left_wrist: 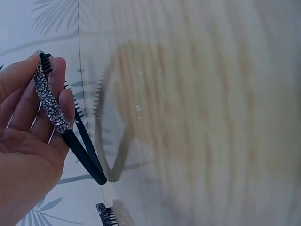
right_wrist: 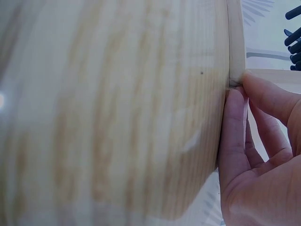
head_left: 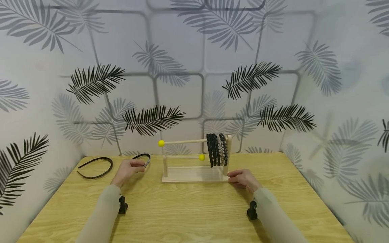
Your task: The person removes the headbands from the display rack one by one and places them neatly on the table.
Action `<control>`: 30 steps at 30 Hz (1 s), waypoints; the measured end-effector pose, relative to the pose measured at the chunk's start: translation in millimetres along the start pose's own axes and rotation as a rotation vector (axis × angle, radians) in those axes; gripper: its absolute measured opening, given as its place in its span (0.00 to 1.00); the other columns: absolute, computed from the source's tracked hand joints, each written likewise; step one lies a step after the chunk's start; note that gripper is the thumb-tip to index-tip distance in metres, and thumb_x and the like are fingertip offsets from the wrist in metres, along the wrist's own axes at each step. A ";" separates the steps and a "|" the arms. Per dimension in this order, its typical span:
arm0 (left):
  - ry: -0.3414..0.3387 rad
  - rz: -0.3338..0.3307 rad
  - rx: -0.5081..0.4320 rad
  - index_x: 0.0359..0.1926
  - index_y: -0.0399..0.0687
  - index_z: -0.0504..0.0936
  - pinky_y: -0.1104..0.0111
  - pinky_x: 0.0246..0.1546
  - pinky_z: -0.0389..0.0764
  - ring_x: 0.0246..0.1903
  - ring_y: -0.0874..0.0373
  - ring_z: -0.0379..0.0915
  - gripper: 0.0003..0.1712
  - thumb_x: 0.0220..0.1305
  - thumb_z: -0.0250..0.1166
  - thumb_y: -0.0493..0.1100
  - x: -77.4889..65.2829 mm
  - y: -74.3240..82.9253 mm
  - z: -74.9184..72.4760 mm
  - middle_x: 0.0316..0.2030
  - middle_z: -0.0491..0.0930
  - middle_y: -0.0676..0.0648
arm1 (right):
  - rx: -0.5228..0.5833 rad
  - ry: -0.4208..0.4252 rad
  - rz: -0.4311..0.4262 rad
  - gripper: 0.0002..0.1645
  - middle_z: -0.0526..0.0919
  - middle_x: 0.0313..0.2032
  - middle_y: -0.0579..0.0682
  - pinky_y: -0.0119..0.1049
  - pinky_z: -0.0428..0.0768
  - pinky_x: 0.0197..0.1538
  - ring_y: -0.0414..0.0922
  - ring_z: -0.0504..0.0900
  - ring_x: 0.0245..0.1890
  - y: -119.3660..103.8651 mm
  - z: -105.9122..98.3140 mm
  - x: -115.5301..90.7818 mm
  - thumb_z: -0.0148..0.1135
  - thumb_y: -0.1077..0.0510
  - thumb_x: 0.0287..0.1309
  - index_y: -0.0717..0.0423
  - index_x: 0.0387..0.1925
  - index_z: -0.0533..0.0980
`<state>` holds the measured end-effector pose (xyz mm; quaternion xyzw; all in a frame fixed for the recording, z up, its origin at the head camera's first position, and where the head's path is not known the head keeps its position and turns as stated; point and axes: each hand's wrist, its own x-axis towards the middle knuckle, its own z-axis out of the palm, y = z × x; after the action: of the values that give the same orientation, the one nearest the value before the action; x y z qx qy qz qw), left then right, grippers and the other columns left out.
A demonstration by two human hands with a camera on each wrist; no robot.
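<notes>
My left hand [head_left: 128, 171] pinches a headband [left_wrist: 52, 107] between thumb and fingers. Silvery stones cover part of its band, the rest is black, and small comb teeth line the inside. It is at the back left of the table. Beyond it to the right stands a pale wooden headband stand [head_left: 194, 174] with two yellow-tipped rods. Several black and silvery headbands [head_left: 217, 150] hang at the right end of the upper rod. My right hand [head_left: 244, 179] grips the front right corner of the stand's base, thumb and index finger at the edge in the right wrist view.
A dark headband [head_left: 110, 166] lies on the wood-grain table [head_left: 182, 212], left of my left hand. The leaf-patterned wall covering [head_left: 188, 98] rises directly behind the table's back edge and along both sides.
</notes>
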<state>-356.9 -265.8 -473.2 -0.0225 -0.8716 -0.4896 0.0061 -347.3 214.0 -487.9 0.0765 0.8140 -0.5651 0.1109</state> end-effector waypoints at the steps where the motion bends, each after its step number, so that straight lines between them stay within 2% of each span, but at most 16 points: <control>1: 0.001 -0.005 0.002 0.54 0.40 0.83 0.53 0.55 0.77 0.54 0.44 0.77 0.18 0.65 0.67 0.41 0.5 -0.9 -0.5 0.60 0.77 0.37 | 0.004 -0.002 -0.004 0.18 0.84 0.50 0.59 0.36 0.85 0.43 0.39 0.85 0.36 -0.3 -0.6 0.0 0.65 0.67 0.58 0.63 0.52 0.81; 8: 0.004 -0.025 0.053 0.52 0.40 0.84 0.54 0.53 0.78 0.53 0.44 0.76 0.18 0.62 0.69 0.42 2.6 -6.1 -5.6 0.59 0.77 0.36 | 0.001 -0.009 -0.003 0.18 0.84 0.50 0.58 0.36 0.85 0.44 0.39 0.85 0.36 -0.3 -3.3 0.4 0.65 0.67 0.58 0.63 0.51 0.82; 17: 0.001 -0.016 0.117 0.47 0.37 0.86 0.55 0.46 0.81 0.43 0.47 0.80 0.16 0.58 0.72 0.38 2.1 -12.9 -8.6 0.44 0.85 0.39 | -0.002 0.003 -0.003 0.17 0.84 0.50 0.59 0.36 0.85 0.42 0.38 0.85 0.35 2.0 -2.2 0.0 0.65 0.67 0.58 0.62 0.51 0.82; 30: -0.002 -0.030 0.167 0.46 0.39 0.86 0.53 0.47 0.80 0.43 0.47 0.80 0.15 0.58 0.72 0.39 7.7 -21.3 -12.4 0.41 0.86 0.41 | 0.003 -0.013 -0.004 0.18 0.84 0.50 0.58 0.36 0.85 0.43 0.39 0.85 0.35 0.9 -3.3 -0.8 0.66 0.67 0.57 0.62 0.51 0.82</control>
<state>-365.7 -287.2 -484.6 -0.0093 -0.9096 -0.4154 0.0000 -346.6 217.3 -487.4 0.0713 0.8124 -0.5672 0.1151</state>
